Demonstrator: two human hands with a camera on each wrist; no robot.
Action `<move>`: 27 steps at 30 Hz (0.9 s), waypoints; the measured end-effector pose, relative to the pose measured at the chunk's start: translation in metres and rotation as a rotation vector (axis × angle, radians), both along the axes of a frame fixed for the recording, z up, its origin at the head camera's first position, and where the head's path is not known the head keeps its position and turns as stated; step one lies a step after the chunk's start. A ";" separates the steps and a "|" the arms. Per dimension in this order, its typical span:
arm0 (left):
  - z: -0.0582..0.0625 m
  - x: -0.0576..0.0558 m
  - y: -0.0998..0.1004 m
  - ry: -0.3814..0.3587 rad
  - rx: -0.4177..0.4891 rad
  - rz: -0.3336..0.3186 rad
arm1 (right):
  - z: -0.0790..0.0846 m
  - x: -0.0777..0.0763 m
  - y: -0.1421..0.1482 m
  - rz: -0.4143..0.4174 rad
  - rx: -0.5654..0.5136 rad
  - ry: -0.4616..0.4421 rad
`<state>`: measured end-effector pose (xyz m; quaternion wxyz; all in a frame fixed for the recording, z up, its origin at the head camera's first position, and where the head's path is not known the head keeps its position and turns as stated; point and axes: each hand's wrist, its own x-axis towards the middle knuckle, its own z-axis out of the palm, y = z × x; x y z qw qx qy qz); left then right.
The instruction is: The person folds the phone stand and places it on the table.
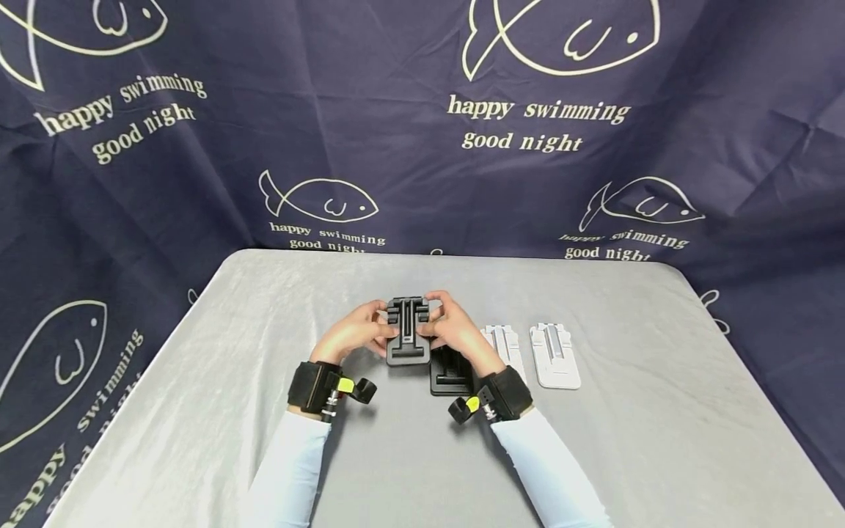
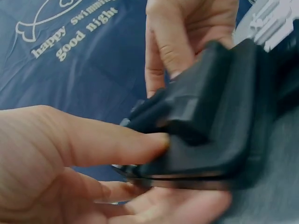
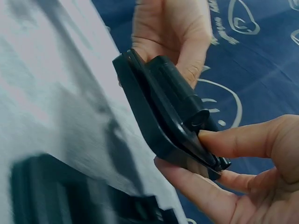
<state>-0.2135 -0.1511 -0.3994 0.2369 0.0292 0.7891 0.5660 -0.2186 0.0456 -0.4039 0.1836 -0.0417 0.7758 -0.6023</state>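
Both hands hold a folded black phone stand (image 1: 408,350) up above the table, its slotted face toward the head camera. The left hand (image 1: 356,330) pinches its left edge, thumb on the front and fingers behind. On the opposite edge, the right hand (image 1: 460,331) has a similar pinch. In the left wrist view the stand (image 2: 210,154) is blurred; the right wrist view shows its thick side edge (image 3: 145,112) and folded layers. A second black phone stand (image 1: 452,385) lies on the table below the right hand, which partly hides it.
Two white phone stands lie to the right: one (image 1: 507,339) partly behind the right wrist, the other (image 1: 556,359) in full view. A grey cloth covers the table (image 1: 231,352). Behind it hangs a dark blue printed curtain (image 1: 409,147). Each wrist wears a black strap (image 1: 310,386).
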 end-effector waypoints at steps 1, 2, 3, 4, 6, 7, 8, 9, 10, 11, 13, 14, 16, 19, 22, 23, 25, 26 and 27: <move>0.000 0.001 -0.003 -0.014 -0.010 -0.010 | -0.002 0.001 -0.003 0.013 0.014 0.000; 0.000 0.002 -0.006 -0.025 -0.021 -0.017 | -0.004 0.003 -0.006 0.025 0.033 0.001; -0.001 0.002 -0.008 -0.035 -0.026 -0.023 | -0.006 0.004 -0.009 0.035 0.055 0.004; -0.001 0.002 -0.010 -0.039 -0.032 -0.032 | -0.008 0.005 -0.011 0.041 0.079 0.007; -0.001 0.003 -0.012 -0.039 -0.060 -0.059 | -0.011 0.008 -0.016 0.052 0.127 0.005; -0.001 0.004 -0.013 -0.038 -0.082 -0.074 | -0.012 0.009 -0.018 0.058 0.156 0.009; -0.001 0.004 -0.013 -0.041 -0.102 -0.085 | -0.013 0.010 -0.020 0.065 0.183 0.013; -0.001 0.004 -0.013 -0.042 -0.123 -0.098 | -0.014 0.011 -0.022 0.070 0.212 0.013; -0.001 0.005 -0.013 -0.040 -0.145 -0.107 | -0.015 0.013 -0.023 0.073 0.240 0.018; -0.002 0.005 -0.012 -0.038 -0.167 -0.109 | -0.016 0.014 -0.025 0.076 0.264 0.021; -0.003 0.006 -0.012 -0.029 -0.204 -0.113 | -0.016 0.015 -0.028 0.084 0.319 0.038; -0.003 0.006 -0.011 -0.024 -0.226 -0.112 | -0.016 0.016 -0.029 0.091 0.354 0.052; -0.003 0.007 -0.009 -0.012 -0.260 -0.107 | -0.014 0.018 -0.030 0.098 0.435 0.090; -0.002 0.009 -0.007 0.005 -0.319 -0.110 | -0.012 0.021 -0.031 0.123 0.561 0.175; -0.001 0.011 -0.005 0.008 -0.361 -0.101 | -0.011 0.024 -0.033 0.146 0.658 0.258; -0.001 0.011 -0.004 0.009 -0.374 -0.101 | -0.011 0.025 -0.033 0.155 0.681 0.270; -0.001 0.011 -0.004 0.015 -0.400 -0.106 | -0.010 0.026 -0.034 0.164 0.709 0.269; -0.001 0.011 -0.003 0.014 -0.409 -0.103 | -0.010 0.027 -0.035 0.166 0.716 0.263; -0.002 0.011 -0.003 0.015 -0.419 -0.103 | -0.010 0.027 -0.036 0.165 0.718 0.250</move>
